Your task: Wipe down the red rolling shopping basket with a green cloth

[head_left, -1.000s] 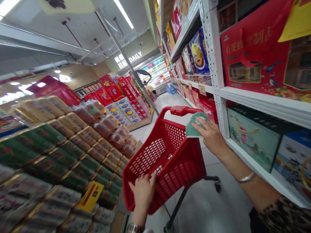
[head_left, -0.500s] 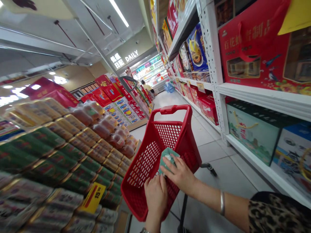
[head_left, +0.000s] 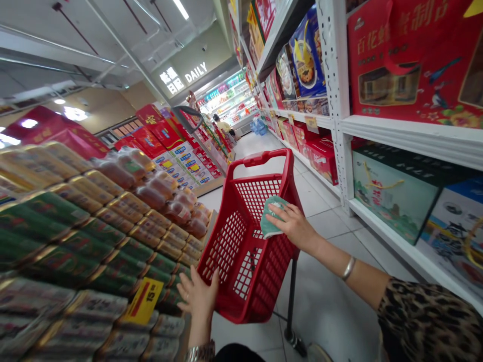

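Observation:
A red plastic shopping basket (head_left: 260, 314) with holes in its walls sits on a wheeled frame in front of me. My right hand (head_left: 292, 226) has a folded green cloth (head_left: 269, 229) with a white pattern under its fingers, at the basket's right rim. At the near left corner of the basket is my left hand (head_left: 198, 289), fingers spread, with nothing in it. Its thumb lies close to the rim; whether it touches I cannot tell.
Stacked packs of cans (head_left: 68, 241) stand close on the left, with a yellow price tag (head_left: 144, 300). White shelving (head_left: 411, 128) with gift boxes runs along the right. A tiled aisle leads to a lit fridge (head_left: 230, 103), with a person (head_left: 223, 125) near it.
My right hand has moved up and forward along the right rim with the green cloth. My left hand has left the cloth, moving left to the near corner, and its fingers have spread.

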`<act>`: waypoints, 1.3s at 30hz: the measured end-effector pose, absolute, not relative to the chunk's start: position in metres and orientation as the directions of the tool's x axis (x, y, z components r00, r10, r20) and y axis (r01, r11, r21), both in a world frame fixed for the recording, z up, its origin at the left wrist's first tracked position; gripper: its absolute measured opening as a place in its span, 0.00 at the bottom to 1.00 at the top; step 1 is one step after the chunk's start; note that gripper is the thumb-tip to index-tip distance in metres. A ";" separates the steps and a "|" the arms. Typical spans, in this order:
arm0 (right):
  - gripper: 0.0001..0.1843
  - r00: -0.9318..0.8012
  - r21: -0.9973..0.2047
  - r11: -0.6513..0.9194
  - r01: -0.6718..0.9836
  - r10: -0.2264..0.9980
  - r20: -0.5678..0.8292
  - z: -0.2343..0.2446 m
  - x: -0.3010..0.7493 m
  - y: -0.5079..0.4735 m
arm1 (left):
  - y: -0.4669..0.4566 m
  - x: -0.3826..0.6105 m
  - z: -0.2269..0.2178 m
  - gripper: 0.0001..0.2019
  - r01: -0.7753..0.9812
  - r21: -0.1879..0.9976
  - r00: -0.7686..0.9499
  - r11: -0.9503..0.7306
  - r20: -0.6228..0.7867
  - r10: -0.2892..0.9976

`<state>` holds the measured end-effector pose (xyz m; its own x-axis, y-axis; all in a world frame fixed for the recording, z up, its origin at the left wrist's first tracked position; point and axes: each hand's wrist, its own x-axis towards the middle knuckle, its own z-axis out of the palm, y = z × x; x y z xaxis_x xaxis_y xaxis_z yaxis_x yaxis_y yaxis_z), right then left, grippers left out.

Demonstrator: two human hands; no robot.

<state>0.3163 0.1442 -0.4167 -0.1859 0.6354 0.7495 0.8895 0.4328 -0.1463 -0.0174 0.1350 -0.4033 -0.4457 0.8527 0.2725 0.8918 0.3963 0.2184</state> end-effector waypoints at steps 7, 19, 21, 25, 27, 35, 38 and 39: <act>0.28 -0.355 -0.223 0.607 0.763 0.681 0.641 -0.416 0.269 0.099 | 0.153 -0.021 -0.423 0.41 0.925 0.167 -0.373 0.342 0.210 0.904; 0.23 -0.312 -0.402 0.490 0.773 0.846 0.432 -0.393 0.307 0.125 | 0.156 0.017 -0.424 0.44 0.931 0.133 -0.363 0.341 0.223 0.905; 0.24 -0.281 -0.400 0.463 0.791 0.855 0.435 -0.394 0.314 0.127 | 0.156 0.027 -0.424 0.44 0.926 0.122 -0.375 0.357 0.206 0.904; 0.28 -0.248 -0.342 0.438 0.832 0.843 0.477 -0.399 0.331 0.137 | 0.154 0.046 -0.420 0.45 0.917 0.108 -0.396 0.383 0.155 0.905; 0.30 -0.244 -0.346 0.435 0.831 0.845 0.475 -0.402 0.339 0.141 | 0.153 0.053 -0.419 0.45 0.918 0.114 -0.393 0.379 0.150 0.907; 0.27 -0.209 -0.354 0.456 0.817 0.805 0.556 -0.407 0.362 0.151 | 0.147 0.061 -0.425 0.46 0.932 0.138 -0.357 0.334 0.219 0.908; 0.27 -0.082 -0.345 0.359 0.867 0.786 0.612 -0.407 0.377 0.157 | 0.144 0.064 -0.427 0.45 0.934 0.146 -0.354 0.327 0.241 0.904; 0.28 -0.034 -0.354 0.322 0.878 0.780 0.625 -0.407 0.383 0.160 | 0.143 0.067 -0.428 0.45 0.935 0.149 -0.351 0.322 0.246 0.903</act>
